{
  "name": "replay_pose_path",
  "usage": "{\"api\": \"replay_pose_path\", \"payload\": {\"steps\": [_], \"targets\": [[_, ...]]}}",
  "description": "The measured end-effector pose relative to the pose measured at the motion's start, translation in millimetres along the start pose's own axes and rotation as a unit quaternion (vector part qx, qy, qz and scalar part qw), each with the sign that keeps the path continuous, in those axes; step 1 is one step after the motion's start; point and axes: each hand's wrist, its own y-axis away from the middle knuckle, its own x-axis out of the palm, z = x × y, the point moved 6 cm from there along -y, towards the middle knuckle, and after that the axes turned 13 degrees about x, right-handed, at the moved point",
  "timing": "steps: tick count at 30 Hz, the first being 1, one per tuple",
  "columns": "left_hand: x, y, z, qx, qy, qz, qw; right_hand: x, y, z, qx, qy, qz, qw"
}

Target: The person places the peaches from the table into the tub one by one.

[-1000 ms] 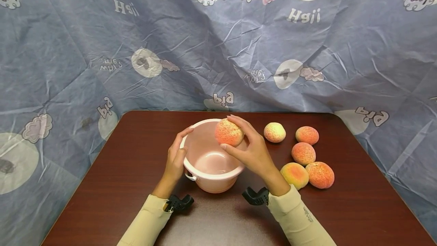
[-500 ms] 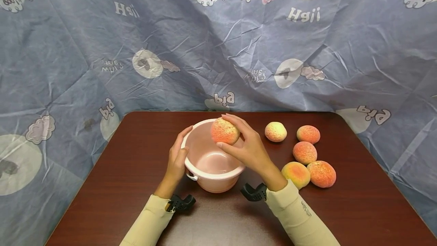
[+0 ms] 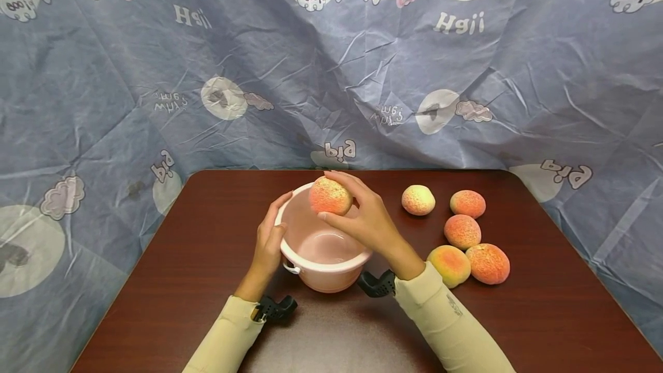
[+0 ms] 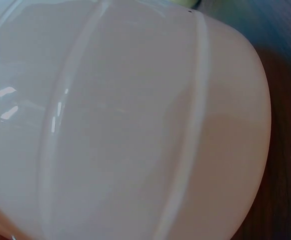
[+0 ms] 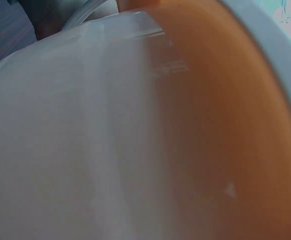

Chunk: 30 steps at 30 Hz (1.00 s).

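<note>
A pale pink bucket (image 3: 323, 268) with a white handle stands upright on the table. My left hand (image 3: 268, 240) grips its left rim, thumb over the inside and fingers along the outer side. Above the bucket's mouth my right hand (image 3: 370, 217) holds a red-and-yellow peach (image 3: 330, 195) between thumb and fingers. The visible part of the bucket's inner floor is bare; the peach and right hand cover the rest of the inside. The bucket wall (image 4: 125, 125) fills most of the left wrist view, and the same bucket (image 5: 85, 140) fills the right wrist view, where neither the right hand nor the peach shows plainly.
Several more peaches lie right of the bucket: a pale one (image 3: 418, 200) at the back, red ones (image 3: 468, 204) farther right, and a yellow-orange one (image 3: 449, 266) near my right forearm. The dark wooden table (image 3: 197, 281) ends at a blue printed cloth (image 3: 331, 73).
My right hand has carried the peach leftward, farther over the middle of the bucket. The left hand and bucket have stayed in place, as have the peaches on the table.
</note>
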Motion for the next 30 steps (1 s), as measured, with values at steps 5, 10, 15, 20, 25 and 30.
{"api": "replay_pose_path", "payload": {"steps": [5, 10, 15, 20, 25, 30], "targets": [[0.9, -1.2, -0.7, -0.005, 0.002, 0.004, 1.0000, 9, -9, -18, -0.012, 0.006, 0.010, 1.000], [1.2, 0.2, 2.2, -0.003, -0.004, 0.004, 1.0000, 13, -11, -19, -0.021, 0.018, 0.022, 0.999], [-1.3, 2.4, 11.6, -0.007, -0.004, -0.003, 1.0000, 16, -11, -19, -0.032, 0.039, 0.027, 0.998], [-2.4, 8.1, 31.7, -0.006, 0.000, -0.013, 0.9999, 20, -11, -19, -0.051, 0.054, 0.032, 0.997], [-2.1, 10.1, 39.0, -0.002, -0.001, -0.015, 0.9999, 21, -10, -19, -0.068, 0.068, 0.035, 0.995], [-3.0, 9.5, 38.4, 0.002, -0.006, -0.012, 0.9999, 25, -10, -20, -0.072, 0.071, 0.048, 0.994]]}}
